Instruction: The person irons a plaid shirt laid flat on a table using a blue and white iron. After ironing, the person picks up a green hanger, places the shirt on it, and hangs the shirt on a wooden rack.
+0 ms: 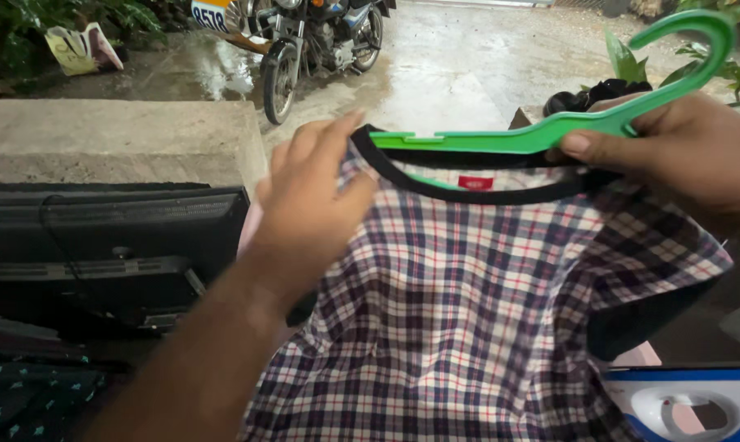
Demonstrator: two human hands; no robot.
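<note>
A plaid shirt (468,311) in red, white and dark blue with a black collar hangs on a green plastic hanger (484,139). My right hand (681,147) grips the hanger near its hook, thumb pressed on the green bar. My left hand (312,205) lies flat on the shirt's left shoulder, fingers spread near the collar and the hanger's left tip. The hanger's lower edge shows inside the neck opening.
A black flat box-like device (108,245) sits at the left below a concrete ledge (116,135). A motorcycle (312,41) stands on wet pavement beyond. A blue and white object (689,401) lies at the lower right, dark patterned cloth (26,401) at the lower left.
</note>
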